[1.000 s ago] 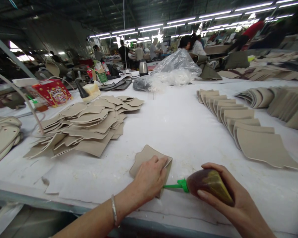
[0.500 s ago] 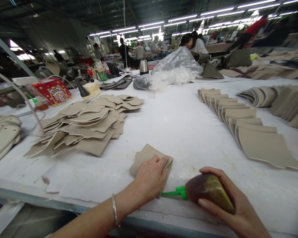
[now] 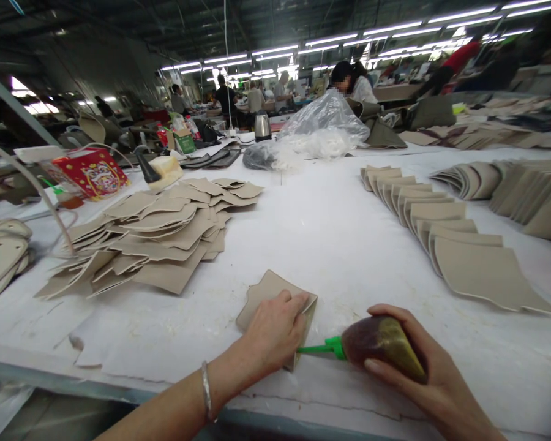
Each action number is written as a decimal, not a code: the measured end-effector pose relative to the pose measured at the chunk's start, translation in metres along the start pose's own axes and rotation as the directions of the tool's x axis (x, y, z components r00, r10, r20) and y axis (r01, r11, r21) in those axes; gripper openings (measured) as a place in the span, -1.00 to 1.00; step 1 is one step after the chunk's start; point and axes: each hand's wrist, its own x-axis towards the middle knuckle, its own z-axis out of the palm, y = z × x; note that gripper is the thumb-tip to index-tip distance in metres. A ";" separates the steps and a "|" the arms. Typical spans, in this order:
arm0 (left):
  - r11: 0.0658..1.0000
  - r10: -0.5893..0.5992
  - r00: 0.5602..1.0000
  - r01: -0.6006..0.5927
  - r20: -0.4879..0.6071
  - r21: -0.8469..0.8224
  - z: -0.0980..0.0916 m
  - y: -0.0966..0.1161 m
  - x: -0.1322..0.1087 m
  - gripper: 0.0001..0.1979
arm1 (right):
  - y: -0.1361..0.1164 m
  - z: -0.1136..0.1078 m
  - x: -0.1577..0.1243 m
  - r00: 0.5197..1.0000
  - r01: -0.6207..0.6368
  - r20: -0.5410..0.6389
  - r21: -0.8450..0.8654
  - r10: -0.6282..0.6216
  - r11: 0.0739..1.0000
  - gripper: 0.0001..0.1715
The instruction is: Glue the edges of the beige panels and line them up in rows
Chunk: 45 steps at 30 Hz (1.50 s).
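My left hand (image 3: 275, 324) is closed on a beige leather piece (image 3: 265, 289) lying near the front of the table. Its fingers press on the piece close to a turned-up right edge, and they hide much of it. A glue bottle (image 3: 381, 346) with dark brown and yellowish contents lies sideways in my right hand (image 3: 434, 373), thumb on the near side, fingers around the far side. Its narrow green nozzle (image 3: 319, 348) points left, with the tip at the leather's right edge beside my left fingers.
A loose pile of beige leather pieces (image 3: 165, 226) lies to the left. On the right, more pieces stand overlapped in a row (image 3: 468, 263). Farther back are clear plastic bags (image 3: 326, 125), a metal kettle (image 3: 262, 125) and a red box (image 3: 92, 171). Several people work beyond the table.
The green nozzle tip has moved a little farther up the leather's edge, away from the table front, with the bottle tilting slightly. My left hand keeps its hold; the view has shifted slightly.
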 end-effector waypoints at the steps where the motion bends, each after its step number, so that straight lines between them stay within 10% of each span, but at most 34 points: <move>1: 1.000 0.003 1.000 -0.003 -0.002 -0.004 0.000 0.000 0.000 -0.55 | 0.001 -0.001 0.002 1.000 -0.007 -0.016 -0.020 0.006 1.000 -0.48; 27: 1.000 0.020 1.000 -0.020 -0.003 -0.015 -0.001 -0.002 0.002 -0.53 | 0.005 -0.010 0.018 0.978 -0.004 -0.210 -0.094 -0.016 0.996 -0.42; 34: 0.999 0.021 1.000 -0.021 -0.005 -0.046 -0.002 -0.001 0.003 -0.50 | -0.007 0.001 -0.002 0.984 -0.175 -0.013 0.081 0.177 0.981 -0.42; 40: 0.998 0.001 1.000 -0.001 0.000 -0.065 -0.003 -0.002 0.003 -0.50 | -0.006 0.000 0.005 0.970 -0.125 -0.208 0.014 0.125 0.992 -0.42; 45: 0.995 -0.004 1.000 0.003 -0.012 -0.100 -0.002 -0.004 0.003 -0.48 | -0.019 0.011 -0.013 0.957 -0.265 -0.074 0.158 0.279 0.951 -0.43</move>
